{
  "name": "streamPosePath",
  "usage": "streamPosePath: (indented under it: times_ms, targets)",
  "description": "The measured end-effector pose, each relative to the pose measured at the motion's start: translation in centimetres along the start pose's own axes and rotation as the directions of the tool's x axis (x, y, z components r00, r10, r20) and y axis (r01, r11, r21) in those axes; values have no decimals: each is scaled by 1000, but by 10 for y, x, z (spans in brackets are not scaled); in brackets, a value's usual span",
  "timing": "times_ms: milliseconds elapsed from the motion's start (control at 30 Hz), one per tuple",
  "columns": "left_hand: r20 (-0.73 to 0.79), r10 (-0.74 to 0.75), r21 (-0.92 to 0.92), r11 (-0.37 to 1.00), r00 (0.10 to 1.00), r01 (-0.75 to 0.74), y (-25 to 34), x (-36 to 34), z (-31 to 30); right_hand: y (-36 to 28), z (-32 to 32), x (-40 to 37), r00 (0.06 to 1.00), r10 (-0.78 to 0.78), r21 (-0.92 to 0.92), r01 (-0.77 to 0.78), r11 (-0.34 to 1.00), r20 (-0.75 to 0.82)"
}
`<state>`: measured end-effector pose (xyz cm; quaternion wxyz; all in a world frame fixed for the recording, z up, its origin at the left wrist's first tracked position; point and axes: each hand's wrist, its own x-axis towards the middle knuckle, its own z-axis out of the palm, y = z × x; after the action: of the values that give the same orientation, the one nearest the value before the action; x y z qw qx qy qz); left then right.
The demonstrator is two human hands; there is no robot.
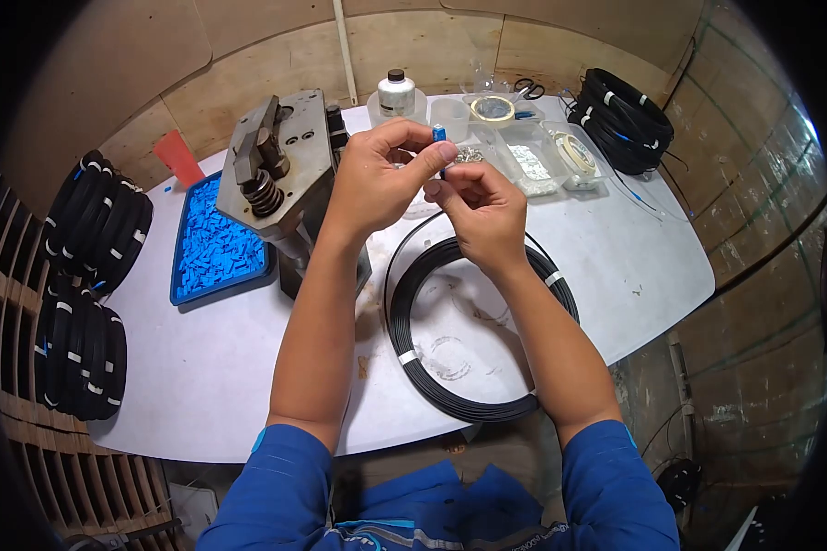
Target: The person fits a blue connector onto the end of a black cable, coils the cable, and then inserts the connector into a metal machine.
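Note:
Between the thumb and fingers of my left hand (pixel 383 179) is a small blue connector (pixel 439 134), held upright. Close beside it, my right hand (pixel 483 213) pinches the black cable just under the connector; the cable end is mostly hidden by the fingers. Below both hands, a coil of black cable (pixel 413 372) with white tape bands lies on the white table (pixel 616 285), partly under my right forearm.
A metal press (pixel 289 184) stands left of my hands, beside a blue tray (pixel 176 292) of blue connectors. Black coils (pixel 83 349) are stacked at far left, more (pixel 620 119) at back right. Behind my hands are a white bottle (pixel 396 95), clear containers (pixel 590 186) and scissors (pixel 527 89).

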<state>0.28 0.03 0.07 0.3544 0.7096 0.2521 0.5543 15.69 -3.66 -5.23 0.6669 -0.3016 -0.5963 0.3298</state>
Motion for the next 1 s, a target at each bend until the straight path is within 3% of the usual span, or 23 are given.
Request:
streamPosePath:
  times_ms: [267, 367, 500, 700, 867, 1000]
  targets:
    - [-86, 1, -21, 1000, 996, -2, -1, -1, 9, -7, 1, -1, 996, 19, -89, -27, 996, -85]
    - [-7, -62, -117, 991, 998, 60, 5, -1, 8, -5, -1, -1, 998, 23, -111, -29, 993, -60]
    - [-81, -5, -51, 999, 997, 1, -2, 0, 6, -10, 1, -2, 998, 33, -122, -39, 992, -52]
    - [23, -68, -131, 989, 997, 71, 4, -1, 6, -7, 0, -2, 998, 57, -132, -61, 989, -34]
    - [-80, 14, -66, 998, 997, -19, 2, -1, 7, -10, 1, -2, 998, 61, -117, -64, 991, -34]
    - [0, -24, -104, 994, 1000, 24, 1, -1, 7, -8, 0, -2, 998, 56, -143, -59, 988, -23]
